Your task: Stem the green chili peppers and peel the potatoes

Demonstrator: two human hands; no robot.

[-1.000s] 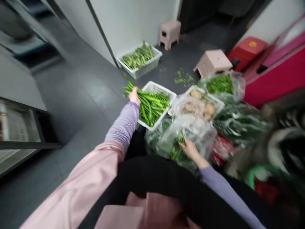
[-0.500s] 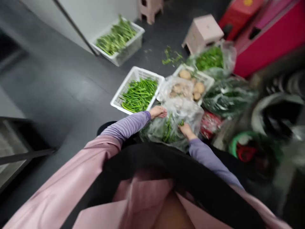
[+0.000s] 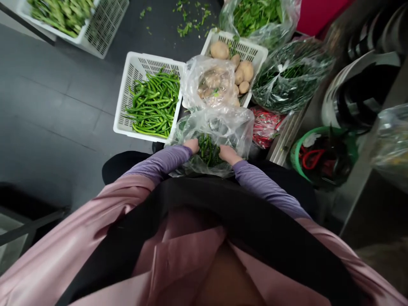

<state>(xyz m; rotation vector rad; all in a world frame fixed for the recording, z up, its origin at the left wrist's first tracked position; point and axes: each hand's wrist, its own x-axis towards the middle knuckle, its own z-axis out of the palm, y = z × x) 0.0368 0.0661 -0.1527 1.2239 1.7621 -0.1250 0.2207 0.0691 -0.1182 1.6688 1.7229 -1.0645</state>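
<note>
Long green peppers (image 3: 208,151) lie inside an open clear plastic bag (image 3: 244,127) near my lap. At the left side of the bag's mouth is my left hand (image 3: 192,145), its fingers curled; what they close on is hidden. My right hand (image 3: 228,154) is closed at the right side of the peppers, fingertips turned into the bag, and its hold cannot be made out. Just beyond, to the left, a white basket (image 3: 119,102) holds more green peppers. A second clear bag (image 3: 191,80) with brownish contents leans on a white basket of potatoes (image 3: 219,50).
Bagged leafy greens (image 3: 258,17), a bag of dark green stalks (image 3: 293,80) and a bag of red peppers (image 3: 264,127) stand to the right. A green tub (image 3: 296,148) is beyond them. Another basket (image 3: 102,32) stands at upper left.
The view has tilted down and shifted. My left hand has moved from above the bag down to the peppers' left side, and its fingers have curled. My right hand stays at the right side.
</note>
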